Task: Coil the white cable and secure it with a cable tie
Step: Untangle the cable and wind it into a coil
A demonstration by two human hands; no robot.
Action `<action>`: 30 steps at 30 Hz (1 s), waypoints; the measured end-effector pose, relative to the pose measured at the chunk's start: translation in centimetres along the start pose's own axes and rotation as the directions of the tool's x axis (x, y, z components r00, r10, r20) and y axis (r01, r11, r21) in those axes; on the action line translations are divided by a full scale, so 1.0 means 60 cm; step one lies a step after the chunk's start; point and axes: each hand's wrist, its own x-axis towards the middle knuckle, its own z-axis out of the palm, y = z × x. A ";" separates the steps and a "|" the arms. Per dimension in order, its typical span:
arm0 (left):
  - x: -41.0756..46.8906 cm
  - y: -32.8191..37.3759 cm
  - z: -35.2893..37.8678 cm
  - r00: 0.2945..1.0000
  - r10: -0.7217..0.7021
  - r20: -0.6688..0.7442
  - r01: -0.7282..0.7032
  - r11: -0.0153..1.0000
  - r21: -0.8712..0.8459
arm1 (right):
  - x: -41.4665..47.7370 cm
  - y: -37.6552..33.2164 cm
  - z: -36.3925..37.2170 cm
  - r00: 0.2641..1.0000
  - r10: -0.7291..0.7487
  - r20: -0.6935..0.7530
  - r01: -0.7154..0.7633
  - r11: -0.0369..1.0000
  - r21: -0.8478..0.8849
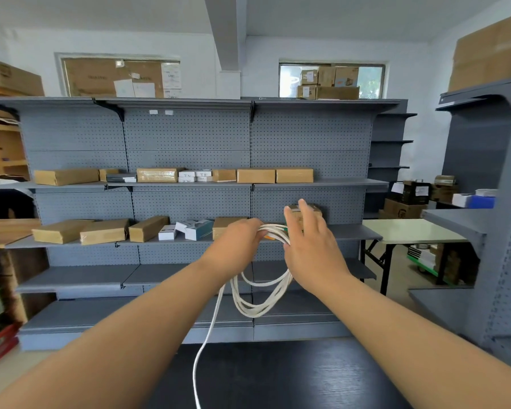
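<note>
A white cable (pixel 258 302) hangs in several loops in front of me, held up in the air. My left hand (pixel 236 242) grips the top of the loops, fingers curled round the strands. My right hand (pixel 310 240) is just to the right, fingers straight and spread, its palm against the strands at the coil's top. A loose tail of the cable (pixel 204 349) runs from the coil down to the bottom edge of the view. I see no cable tie.
A dark table (pixel 277 376) lies below my arms. Behind it stands a grey pegboard shelving unit (pixel 189 137) with cardboard boxes (pixel 255 175) on its shelves. A white folding table (pixel 410 231) and more boxes stand at the right.
</note>
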 end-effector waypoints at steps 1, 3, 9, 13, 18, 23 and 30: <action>0.001 -0.002 -0.002 0.999 0.027 0.028 -0.028 0.999 0.025 | 0.001 -0.003 0.002 0.999 -0.033 -0.018 0.033 0.999 0.007; 0.001 -0.004 -0.004 0.992 0.088 0.086 -0.095 0.993 0.071 | 0.005 -0.011 0.007 0.996 -0.081 0.037 0.080 0.996 0.030; -0.003 -0.013 -0.002 0.988 0.114 0.100 -0.120 0.991 0.057 | 0.011 -0.031 0.011 0.966 0.007 0.259 -0.033 0.995 0.096; -0.014 -0.021 0.004 1.000 -0.001 0.025 0.005 0.987 -0.161 | 0.013 -0.035 0.017 0.955 0.111 0.274 -0.167 0.968 0.187; -0.031 -0.037 0.027 0.977 -0.210 0.022 0.202 0.900 -0.386 | 0.025 -0.015 0.028 0.914 0.294 0.278 -0.390 0.825 0.410; -0.044 -0.039 0.043 0.928 -0.319 0.193 0.343 0.525 -0.779 | 0.024 -0.008 0.026 0.888 0.393 0.240 -0.460 0.739 0.492; -0.046 -0.031 0.051 0.927 -0.257 0.272 0.332 0.228 -0.915 | 0.014 0.008 0.018 0.867 0.429 0.255 -0.491 0.645 0.586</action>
